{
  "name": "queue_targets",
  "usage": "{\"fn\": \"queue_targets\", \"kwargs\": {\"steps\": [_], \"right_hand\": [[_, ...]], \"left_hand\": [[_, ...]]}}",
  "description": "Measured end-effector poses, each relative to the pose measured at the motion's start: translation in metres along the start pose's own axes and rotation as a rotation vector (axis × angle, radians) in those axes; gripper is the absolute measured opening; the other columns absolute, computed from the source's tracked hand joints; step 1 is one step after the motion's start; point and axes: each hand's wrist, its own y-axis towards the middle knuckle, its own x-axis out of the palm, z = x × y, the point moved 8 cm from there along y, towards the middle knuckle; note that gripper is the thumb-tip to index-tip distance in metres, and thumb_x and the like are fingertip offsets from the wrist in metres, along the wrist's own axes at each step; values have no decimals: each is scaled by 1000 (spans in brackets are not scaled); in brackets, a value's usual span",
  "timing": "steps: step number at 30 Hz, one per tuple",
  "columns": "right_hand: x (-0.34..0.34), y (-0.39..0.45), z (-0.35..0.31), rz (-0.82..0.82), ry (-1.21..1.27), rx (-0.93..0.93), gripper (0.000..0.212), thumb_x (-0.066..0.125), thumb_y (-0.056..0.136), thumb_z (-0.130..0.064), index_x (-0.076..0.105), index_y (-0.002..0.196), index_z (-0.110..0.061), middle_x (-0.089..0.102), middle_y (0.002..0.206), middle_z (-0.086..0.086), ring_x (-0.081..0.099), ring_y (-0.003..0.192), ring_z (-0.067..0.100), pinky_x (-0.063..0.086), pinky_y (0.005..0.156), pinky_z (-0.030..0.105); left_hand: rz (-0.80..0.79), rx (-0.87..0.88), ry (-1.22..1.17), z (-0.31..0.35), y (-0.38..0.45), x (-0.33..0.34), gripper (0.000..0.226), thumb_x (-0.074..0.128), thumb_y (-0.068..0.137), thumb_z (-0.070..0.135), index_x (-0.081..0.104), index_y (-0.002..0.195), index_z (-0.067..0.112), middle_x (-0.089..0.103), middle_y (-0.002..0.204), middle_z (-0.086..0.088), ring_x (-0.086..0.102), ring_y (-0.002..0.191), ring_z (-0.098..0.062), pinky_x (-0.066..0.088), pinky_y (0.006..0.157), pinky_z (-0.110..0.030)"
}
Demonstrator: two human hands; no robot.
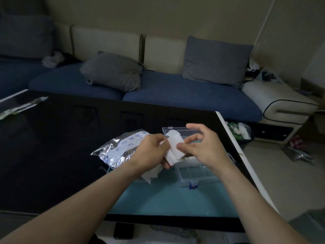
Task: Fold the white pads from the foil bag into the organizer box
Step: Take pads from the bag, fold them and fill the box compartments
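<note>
Pads: a small stack of white pads (173,146), can't count exactly, held up over the box
Left hand (151,152): pinching the stack's left edge
Right hand (202,147): thumb and a finger on the top pad, other fingers loose
Foil bag (117,148): one, lying on the dark table (52,147), just left of the hands
Organizer box (197,173): one, clear, lid up, blue latch
Cushions: two grey ones on the sofa (175,92)

1. A dark glossy desk (52,147) is sitting in front of a blue sofa (184,95).
2. Two grey cushions (114,71) (216,60) are resting on the sofa seat.
3. A clear wrapper (21,105) is lying at the desk's far left edge.
4. A black phone (123,230) is lying on the floor below the desk's near edge.
5. A green and white bag (241,132) is sitting on the floor beside the desk.
</note>
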Motion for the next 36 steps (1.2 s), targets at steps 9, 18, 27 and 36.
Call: {"fn": "queue_targets", "kwargs": {"steps": [9,18,27,36], "right_hand": [[12,8,3,-98,83,92,22,81,82,-22,72,101,-17,75,85,-2,67,71,4,48,59,18],[52,109,41,-158,-651,46,49,61,90,-1,57,136,-18,43,148,5,46,134,24,41,104,33],[72,136,58,-335,-901,51,13,62,96,-24,72,104,-22,69,113,2,65,99,16,49,85,31],[11,89,26,44,19,130,22,67,84,1,66,99,-15,69,106,10,65,91,23,50,63,26]], "left_hand": [[353,176,263,20,0,-36,21,63,93,30,65,78,16,64,56,5,60,48,-5,43,48,-21],[463,82,272,-15,27,-68,17,60,96,29,67,94,13,66,77,1,65,71,-12,56,61,-34],[407,36,238,-26,32,-66,16,60,96,29,65,94,14,68,79,-1,68,70,-16,60,62,-42],[433,119,227,-5,21,-67,17,61,95,30,65,87,16,67,73,4,64,65,-4,53,55,-25]]}}
